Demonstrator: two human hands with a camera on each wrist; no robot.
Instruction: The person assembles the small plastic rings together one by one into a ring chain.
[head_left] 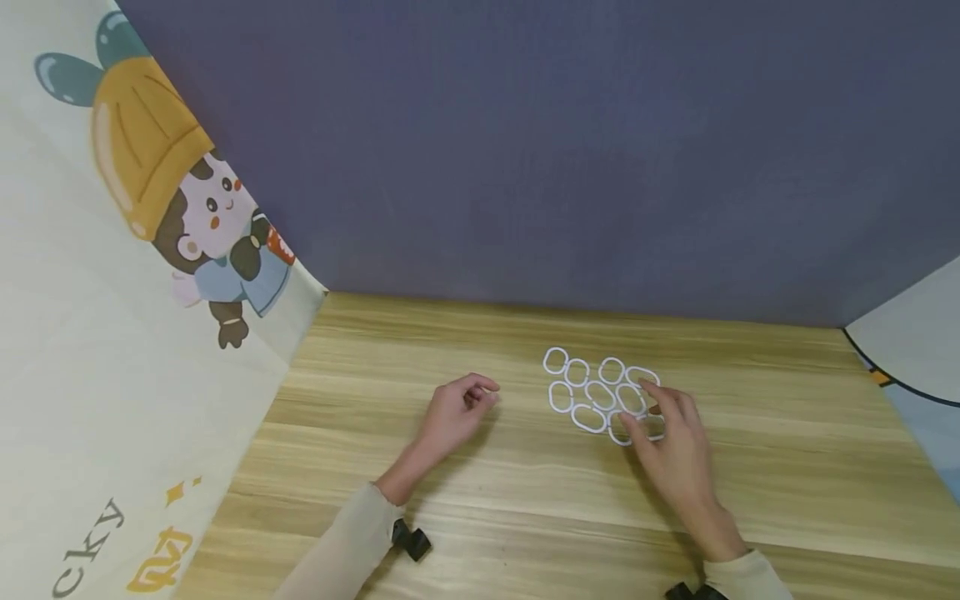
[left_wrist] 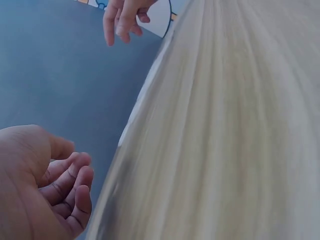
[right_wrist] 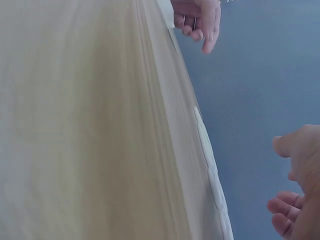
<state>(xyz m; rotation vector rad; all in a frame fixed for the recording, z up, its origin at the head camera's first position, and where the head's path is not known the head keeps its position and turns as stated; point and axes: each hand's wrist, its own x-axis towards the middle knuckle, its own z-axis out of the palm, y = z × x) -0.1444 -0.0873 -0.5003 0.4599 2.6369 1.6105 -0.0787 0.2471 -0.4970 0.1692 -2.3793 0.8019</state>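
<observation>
Several white oval rings (head_left: pixel 617 398), some with a small gap in the band, lie flat in a close cluster on the wooden table. Over the cluster's right end is my right hand (head_left: pixel 678 454), its thumb and forefinger spread apart and overlapping the rings in the head view. In the right wrist view the rings (right_wrist: pixel 216 187) show edge-on as a thin white row, and the fingers (right_wrist: pixel 285 207) hold nothing visible. To the left of the cluster, my left hand (head_left: pixel 457 412) hovers above the table with loosely curled fingers (left_wrist: pixel 70 185) and nothing in them.
The wood-grain table (head_left: pixel 480 525) meets a dark blue-grey panel (head_left: pixel 562 158) along its back edge. A pale wall covering with a cartoon figure (head_left: pixel 213 208) borders the left side, and another printed covering (head_left: pixel 922 358) borders the right. Black wrist straps (head_left: pixel 412 542) sit at the sleeves.
</observation>
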